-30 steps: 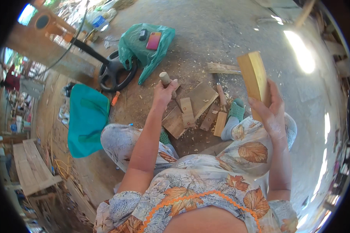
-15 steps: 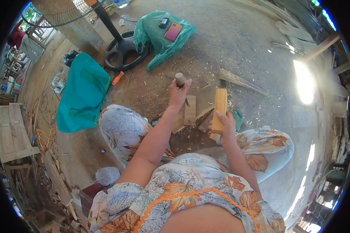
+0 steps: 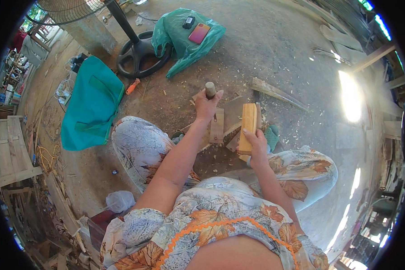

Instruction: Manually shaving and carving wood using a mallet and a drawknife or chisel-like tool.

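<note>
My left hand (image 3: 205, 109) is wrapped round the upright wooden handle of a chisel (image 3: 210, 89). Its lower end is mostly hidden by the hand and lies over a flat piece of wood (image 3: 217, 128) with a dark slot. To the right, my right hand (image 3: 258, 146) grips the lower part of a yellowish rectangular wooden block (image 3: 248, 123), thumb along its face. The block is raised over other boards, apart from the chisel. A wider board (image 3: 235, 114) lies on the ground between the two hands.
Wood chips and a long offcut (image 3: 279, 93) lie on the floor ahead. A teal bag (image 3: 92, 105), an orange-handled tool (image 3: 132, 86) and a fan base (image 3: 144, 54) are on the left. A phone (image 3: 199, 33) rests on a green plastic bag (image 3: 180, 58).
The wooden block has shifted a little left and leans more, with my right hand still on it. My left hand keeps its grip on the chisel, almost in place. The whole view has shifted slightly.
</note>
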`<state>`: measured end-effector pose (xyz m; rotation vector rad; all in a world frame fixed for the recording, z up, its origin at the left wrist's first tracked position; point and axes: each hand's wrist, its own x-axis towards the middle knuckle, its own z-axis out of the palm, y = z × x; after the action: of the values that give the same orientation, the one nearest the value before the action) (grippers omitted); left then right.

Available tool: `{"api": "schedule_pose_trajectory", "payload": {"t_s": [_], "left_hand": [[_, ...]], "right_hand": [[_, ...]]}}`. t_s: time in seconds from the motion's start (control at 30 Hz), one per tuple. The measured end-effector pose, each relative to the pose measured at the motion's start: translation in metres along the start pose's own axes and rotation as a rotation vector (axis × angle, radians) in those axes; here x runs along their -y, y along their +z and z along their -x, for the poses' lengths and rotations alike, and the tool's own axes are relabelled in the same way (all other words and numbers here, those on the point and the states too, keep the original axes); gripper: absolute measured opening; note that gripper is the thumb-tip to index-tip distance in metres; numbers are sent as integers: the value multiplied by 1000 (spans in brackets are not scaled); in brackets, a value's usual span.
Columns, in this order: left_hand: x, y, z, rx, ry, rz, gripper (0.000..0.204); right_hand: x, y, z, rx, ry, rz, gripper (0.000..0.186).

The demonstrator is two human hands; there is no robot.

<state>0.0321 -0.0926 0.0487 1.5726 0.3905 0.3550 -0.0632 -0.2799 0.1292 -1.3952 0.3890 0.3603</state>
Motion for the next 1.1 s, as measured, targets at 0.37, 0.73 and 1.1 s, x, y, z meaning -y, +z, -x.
{"api": "schedule_pose_trajectory", "payload": {"t_s": [0.37, 0.73, 1.1], "left_hand": [[9, 5, 1, 6, 50, -55, 34], [-6, 4, 5, 41, -12, -117, 26], [-6, 3, 11, 138, 18, -202, 20]], "right_hand": [[-5, -6, -5, 5, -24, -9, 29], [-8, -7, -8, 6, -38, -8, 33], [15, 0, -4, 54, -99, 190, 45]]}}
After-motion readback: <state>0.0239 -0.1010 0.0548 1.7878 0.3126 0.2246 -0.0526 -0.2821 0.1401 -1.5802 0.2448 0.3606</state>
